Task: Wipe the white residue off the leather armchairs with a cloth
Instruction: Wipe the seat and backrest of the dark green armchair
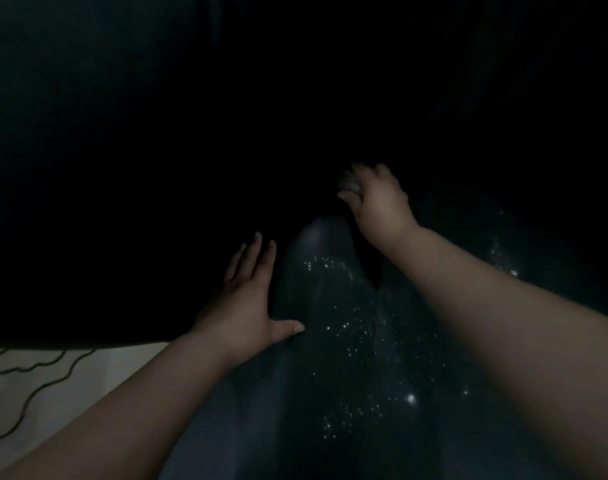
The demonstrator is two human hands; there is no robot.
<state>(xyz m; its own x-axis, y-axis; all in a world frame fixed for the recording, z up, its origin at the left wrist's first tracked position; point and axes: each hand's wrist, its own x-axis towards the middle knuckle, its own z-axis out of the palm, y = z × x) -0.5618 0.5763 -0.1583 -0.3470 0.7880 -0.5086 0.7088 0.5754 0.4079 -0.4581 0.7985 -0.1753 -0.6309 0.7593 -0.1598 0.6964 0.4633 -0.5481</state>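
The dark leather armchair [330, 358] fills most of the dim view; its upper part is lost in shadow. White residue [358, 327] speckles the rounded leather between the two forearms. The left hand [243, 299] lies flat on the leather, fingers straight, thumb spread. The right hand [375, 199] reaches farther up, its grip curled around a small pale wad, apparently the cloth [351, 185]. A black cable [29, 386] lies on the light floor [88, 393] at lower left.

text: none legible | labels: none | brands: none | numbers: none | view: very dark
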